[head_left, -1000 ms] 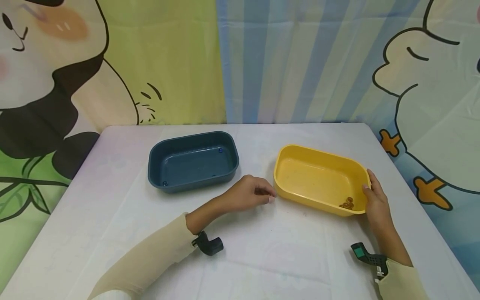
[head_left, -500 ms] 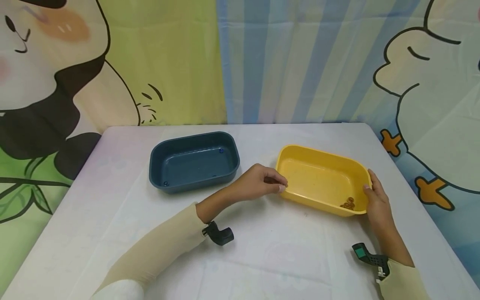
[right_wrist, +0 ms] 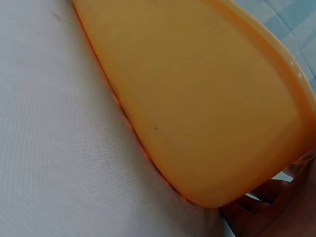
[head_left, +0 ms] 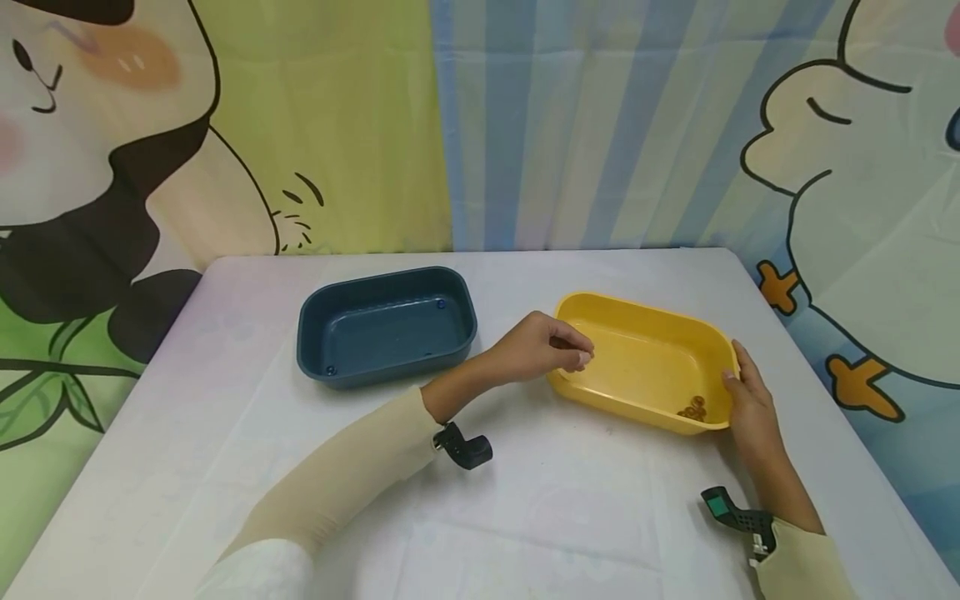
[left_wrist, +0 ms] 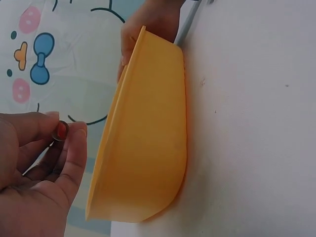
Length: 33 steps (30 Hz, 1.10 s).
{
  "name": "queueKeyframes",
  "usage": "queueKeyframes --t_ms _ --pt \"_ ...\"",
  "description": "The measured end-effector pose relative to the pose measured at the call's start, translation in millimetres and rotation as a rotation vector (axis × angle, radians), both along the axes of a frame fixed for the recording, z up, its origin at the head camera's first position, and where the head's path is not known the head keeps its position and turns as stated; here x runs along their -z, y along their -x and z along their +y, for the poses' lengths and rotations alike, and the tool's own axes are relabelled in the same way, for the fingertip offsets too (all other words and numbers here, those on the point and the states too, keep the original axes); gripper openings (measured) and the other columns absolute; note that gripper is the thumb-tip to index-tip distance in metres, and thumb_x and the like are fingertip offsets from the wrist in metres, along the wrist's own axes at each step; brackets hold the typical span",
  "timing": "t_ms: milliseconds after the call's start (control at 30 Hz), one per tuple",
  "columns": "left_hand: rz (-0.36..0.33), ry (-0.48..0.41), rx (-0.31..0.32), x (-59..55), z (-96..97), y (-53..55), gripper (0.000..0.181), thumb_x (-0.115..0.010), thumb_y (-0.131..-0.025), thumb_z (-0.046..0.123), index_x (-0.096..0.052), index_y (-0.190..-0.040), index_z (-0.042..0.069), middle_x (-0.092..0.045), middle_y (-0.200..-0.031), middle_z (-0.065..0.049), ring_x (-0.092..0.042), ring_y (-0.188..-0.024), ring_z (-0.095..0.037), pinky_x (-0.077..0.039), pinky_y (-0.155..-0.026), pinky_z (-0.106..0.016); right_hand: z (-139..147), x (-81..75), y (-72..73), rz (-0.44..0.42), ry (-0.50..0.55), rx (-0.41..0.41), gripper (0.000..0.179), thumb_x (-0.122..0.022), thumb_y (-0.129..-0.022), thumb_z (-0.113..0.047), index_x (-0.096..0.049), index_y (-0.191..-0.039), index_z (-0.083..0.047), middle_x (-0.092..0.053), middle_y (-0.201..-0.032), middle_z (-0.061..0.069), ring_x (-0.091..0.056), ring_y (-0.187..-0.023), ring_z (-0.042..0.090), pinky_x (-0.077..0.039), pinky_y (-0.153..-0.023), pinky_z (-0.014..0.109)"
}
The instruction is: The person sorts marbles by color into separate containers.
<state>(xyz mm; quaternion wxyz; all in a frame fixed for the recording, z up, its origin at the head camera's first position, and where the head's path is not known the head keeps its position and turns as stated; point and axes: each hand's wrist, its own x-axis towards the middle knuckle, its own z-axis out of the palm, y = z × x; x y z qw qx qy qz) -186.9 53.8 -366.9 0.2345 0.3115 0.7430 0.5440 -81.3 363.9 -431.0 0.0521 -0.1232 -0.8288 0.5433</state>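
Note:
A small glass marble (left_wrist: 60, 131) with a red streak is pinched between the thumb and fingertips of my left hand (head_left: 536, 348). That hand hangs over the left end of a yellow plastic tub (head_left: 622, 354). At the tub's other end my right hand (head_left: 756, 408) grips the wall, thumb at the rim and fingers around the outside. Several small amber-looking pieces (head_left: 694, 408) are gathered in the tub's near right corner. In the right wrist view the tub's side wall (right_wrist: 187, 108) fills much of the picture, and the fingers curl under its end.
To the left stands a dark blue tub (head_left: 386, 329) with a few small dark blue pieces, one of them a bead-like piece (head_left: 441, 304) near its back right corner. A white cloth (head_left: 510, 508) covers the table. Printed curtains (head_left: 562, 125) hang behind the far edge.
My left hand has moved right and slightly away from me, from beside the yellow tub's left end to over it. The right hand keeps its grip, and both tubs stay in place.

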Motion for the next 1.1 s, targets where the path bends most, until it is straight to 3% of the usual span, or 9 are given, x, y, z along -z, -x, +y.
queueKeyframes --t_ms 467,633,833,1100 --pt "-0.049 0.003 -0.068 9.4 34.9 21.1 0.015 -0.069 -0.091 0.009 -0.073 -0.103 0.000 -0.073 -0.089 -0.009 -0.070 -0.087 -0.029 -0.055 -0.083 -0.041 -0.4 0.5 0.3 -0.010 0.000 0.006 0.054 -0.021 -0.107 -0.034 -0.001 -0.157 -0.029 0.003 -0.162 -0.007 0.004 -0.147 0.020 -0.003 -0.116 0.049" --pt "-0.064 0.023 -0.080 10.7 37.9 23.7 0.014 -0.068 -0.091 0.007 -0.073 -0.102 -0.001 -0.072 -0.094 -0.014 -0.070 -0.083 -0.026 -0.056 -0.081 -0.039 -1.4 -0.5 0.4 -0.016 0.006 0.008 0.054 -0.021 -0.107 -0.034 -0.001 -0.157 -0.031 0.004 -0.162 -0.006 0.005 -0.147 0.021 -0.002 -0.116 0.049" --pt "-0.058 0.061 -0.093 10.4 40.4 26.7 0.015 -0.068 -0.091 0.008 -0.073 -0.103 0.000 -0.072 -0.090 -0.010 -0.069 -0.079 -0.020 -0.056 -0.079 -0.037 -1.7 -1.1 -1.2 -0.031 -0.008 0.013 0.054 -0.020 -0.107 -0.035 0.001 -0.157 -0.030 0.006 -0.162 -0.006 0.008 -0.147 0.023 0.000 -0.115 0.053" --pt "-0.046 0.019 -0.090 2.2 50.9 38.7 0.017 -0.067 -0.092 0.006 -0.072 -0.105 -0.004 -0.072 -0.096 -0.015 -0.070 -0.081 -0.022 -0.057 -0.076 -0.032 -2.6 -0.5 -1.1 -0.007 -0.002 0.002 0.054 -0.020 -0.107 -0.035 -0.001 -0.157 -0.028 0.005 -0.162 -0.005 0.005 -0.147 0.023 -0.001 -0.115 0.051"
